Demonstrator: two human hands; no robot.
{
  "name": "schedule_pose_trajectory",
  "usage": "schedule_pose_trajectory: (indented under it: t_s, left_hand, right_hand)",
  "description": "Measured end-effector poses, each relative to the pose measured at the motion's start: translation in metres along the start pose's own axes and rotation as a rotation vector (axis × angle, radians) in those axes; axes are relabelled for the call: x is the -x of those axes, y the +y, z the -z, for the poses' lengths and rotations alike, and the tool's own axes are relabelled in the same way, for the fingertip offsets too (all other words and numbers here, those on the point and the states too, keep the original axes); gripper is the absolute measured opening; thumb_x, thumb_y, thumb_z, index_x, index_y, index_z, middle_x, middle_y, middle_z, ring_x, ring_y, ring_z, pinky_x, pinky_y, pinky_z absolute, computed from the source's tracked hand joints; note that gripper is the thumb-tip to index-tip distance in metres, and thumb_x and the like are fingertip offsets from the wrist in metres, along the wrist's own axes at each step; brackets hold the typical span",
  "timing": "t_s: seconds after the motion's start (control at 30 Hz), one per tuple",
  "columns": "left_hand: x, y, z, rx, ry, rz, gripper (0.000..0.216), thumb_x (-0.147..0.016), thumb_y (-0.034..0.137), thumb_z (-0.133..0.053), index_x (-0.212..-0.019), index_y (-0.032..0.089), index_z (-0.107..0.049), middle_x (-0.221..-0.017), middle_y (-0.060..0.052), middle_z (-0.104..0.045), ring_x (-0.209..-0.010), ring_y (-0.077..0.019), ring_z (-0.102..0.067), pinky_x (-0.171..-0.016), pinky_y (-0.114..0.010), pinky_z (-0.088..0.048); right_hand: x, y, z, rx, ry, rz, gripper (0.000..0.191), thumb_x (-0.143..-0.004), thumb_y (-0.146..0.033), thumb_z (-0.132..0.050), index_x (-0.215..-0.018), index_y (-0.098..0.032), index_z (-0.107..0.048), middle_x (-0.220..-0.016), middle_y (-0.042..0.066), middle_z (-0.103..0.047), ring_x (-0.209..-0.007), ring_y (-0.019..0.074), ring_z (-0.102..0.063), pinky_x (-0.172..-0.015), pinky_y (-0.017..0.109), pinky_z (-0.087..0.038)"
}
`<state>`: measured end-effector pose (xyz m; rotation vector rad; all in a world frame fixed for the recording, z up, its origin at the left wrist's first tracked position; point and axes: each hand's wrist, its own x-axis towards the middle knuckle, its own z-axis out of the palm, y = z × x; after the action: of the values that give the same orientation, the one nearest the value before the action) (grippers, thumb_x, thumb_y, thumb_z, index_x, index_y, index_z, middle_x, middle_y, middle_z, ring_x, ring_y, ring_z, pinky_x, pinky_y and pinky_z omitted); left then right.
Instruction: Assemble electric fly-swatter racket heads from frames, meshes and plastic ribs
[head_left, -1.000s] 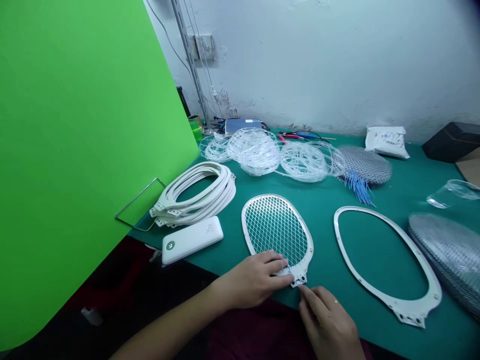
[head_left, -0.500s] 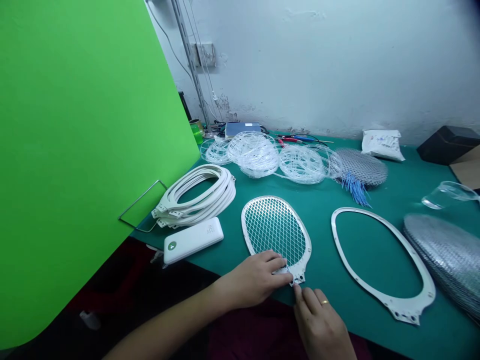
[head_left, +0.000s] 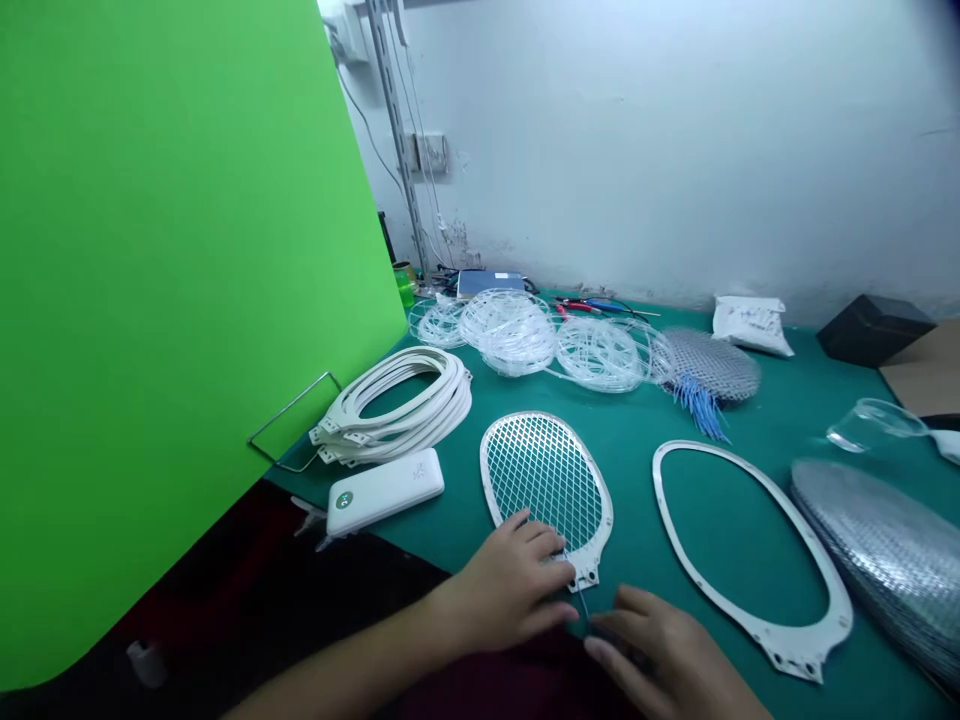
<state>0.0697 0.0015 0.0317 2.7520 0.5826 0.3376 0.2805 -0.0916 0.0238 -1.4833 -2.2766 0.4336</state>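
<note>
Fingers (head_left: 541,548) of left hand (head_left: 501,585) loosely spread over lower left part of mesh-filled frame (head_left: 550,478), thumb apart and off rim. Frame lies flat on green tabletop (head_left: 630,480), mostly beyond fingertips. Thin strand (head_left: 583,604) runs from frame's tab toward right hand (head_left: 667,655); right fingers narrowly apart near strand's end, cannot tell whether pinching it. Bare white frame (head_left: 838,612) lies apart, to right.

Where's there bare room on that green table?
A bare patch of green table lies between the mesh-filled frame and the open frame, reaching back toward the clear coils. The open frame also rings bare table. Crowded: the back; the left, with the frame stack and power bank; and far right, with the mesh pile.
</note>
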Motion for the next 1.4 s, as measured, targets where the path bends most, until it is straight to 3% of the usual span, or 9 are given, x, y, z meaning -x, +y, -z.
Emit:
schedule_pose_trajectory:
  t_s: [0.23, 0.5, 0.63, 0.77, 0.9, 1.07, 1.17, 1.27, 1.4]
  left_hand:
    - [-0.007, 0.023, -0.018, -0.026, 0.124, 0.287, 0.003, -0.093, 0.023, -0.057, -0.095, 0.022, -0.057, -0.106, -0.003, -0.061, -0.104, -0.022, -0.057, -0.11, -0.056, -0.033]
    - [0.02, -0.008, 0.009, 0.028, 0.132, 0.38, 0.028, -0.078, 0.003, -0.053, -0.097, 0.022, -0.058, -0.108, -0.003, -0.062, -0.105, -0.0239, -0.059, -0.105, -0.051, -0.043]
    - [0.016, -0.015, 0.022, 0.06, 0.022, 0.422, 0.032, -0.081, 0.007, -0.053, -0.106, 0.026, -0.061, -0.108, -0.001, -0.065, -0.102, -0.0246, -0.063, -0.101, -0.051, -0.047]
    - [0.002, -0.02, 0.028, 0.114, -0.019, 0.473, 0.023, -0.09, 0.026, -0.055, -0.11, 0.032, -0.063, -0.105, 0.002, -0.07, -0.098, -0.0262, -0.067, -0.099, -0.053, -0.049]
    - [-0.01, -0.021, 0.024, 0.14, 0.0, 0.512, 0.021, -0.091, 0.032, -0.054, -0.11, 0.033, -0.064, -0.104, 0.002, -0.071, -0.097, -0.0262, -0.068, -0.099, -0.053, -0.05]
    - [-0.053, -0.025, 0.032, 0.023, 0.115, 0.5, 0.02, -0.093, 0.025, -0.055, -0.11, 0.027, -0.065, -0.107, -0.002, -0.069, -0.099, -0.0245, -0.067, -0.088, -0.042, -0.057]
    - [-0.103, -0.051, 0.046, -0.238, 0.213, 0.331, 0.035, -0.095, 0.02, -0.055, -0.13, 0.023, -0.056, -0.138, -0.009, -0.056, -0.129, -0.0277, -0.052, -0.107, -0.048, -0.044]
    - [-0.146, -0.082, 0.055, -0.395, 0.178, 0.242, 0.056, -0.089, 0.017, -0.063, -0.142, 0.02, -0.045, -0.153, -0.015, -0.039, -0.142, -0.0325, -0.035, -0.114, -0.054, -0.032]
    - [-0.165, -0.095, 0.052, -0.394, 0.18, 0.214, 0.058, -0.088, 0.018, -0.065, -0.142, 0.016, -0.044, -0.153, -0.019, -0.038, -0.143, -0.036, -0.033, -0.113, -0.057, -0.031]
  right_hand:
    - [-0.035, 0.04, 0.008, 0.36, 0.266, 0.02, 0.027, -0.095, -0.019, -0.048, -0.115, -0.02, -0.066, -0.113, 0.013, -0.067, -0.1, 0.0331, -0.062, -0.077, 0.047, -0.051]
    - [-0.037, 0.017, -0.026, 0.21, 0.325, 0.154, 0.026, -0.081, -0.016, -0.061, -0.105, -0.024, -0.068, -0.093, 0.004, -0.071, -0.077, 0.0223, -0.064, -0.066, 0.034, -0.049]
    - [-0.05, 0.055, 0.025, 0.182, 0.358, -0.033, 0.03, -0.092, -0.016, -0.047, -0.11, -0.022, -0.07, -0.104, 0.008, -0.071, -0.089, 0.0231, -0.065, -0.072, 0.035, -0.051]
    - [-0.068, 0.152, 0.113, 0.226, 0.523, -0.394, 0.029, -0.092, -0.03, -0.048, -0.101, -0.02, -0.074, -0.097, 0.01, -0.073, -0.084, 0.0242, -0.066, -0.067, 0.033, -0.051]
    - [-0.09, 0.22, 0.163, 0.268, 0.58, -0.494, 0.035, -0.09, -0.034, -0.045, -0.08, -0.017, -0.074, -0.081, 0.013, -0.072, -0.067, 0.0243, -0.065, -0.051, 0.031, -0.045]
    - [-0.142, 0.185, 0.124, 0.216, 0.394, -0.243, 0.034, -0.093, -0.035, -0.045, -0.098, -0.021, -0.075, -0.092, 0.008, -0.071, -0.076, 0.0188, -0.064, -0.06, 0.027, -0.045]
    - [-0.162, 0.154, 0.097, 0.224, 0.334, -0.188, 0.035, -0.095, -0.034, -0.043, -0.104, -0.022, -0.074, -0.096, 0.007, -0.071, -0.083, 0.0192, -0.063, -0.067, 0.028, -0.044]
    - [-0.161, 0.168, 0.103, 0.267, 0.366, -0.332, 0.036, -0.096, -0.033, -0.041, -0.107, -0.02, -0.073, -0.099, 0.01, -0.071, -0.086, 0.0221, -0.063, -0.066, 0.03, -0.042]
    - [-0.131, 0.239, 0.152, 0.294, 0.43, -0.727, 0.032, -0.095, -0.028, -0.044, -0.096, -0.015, -0.073, -0.095, 0.014, -0.071, -0.079, 0.024, -0.065, -0.058, 0.03, -0.043]
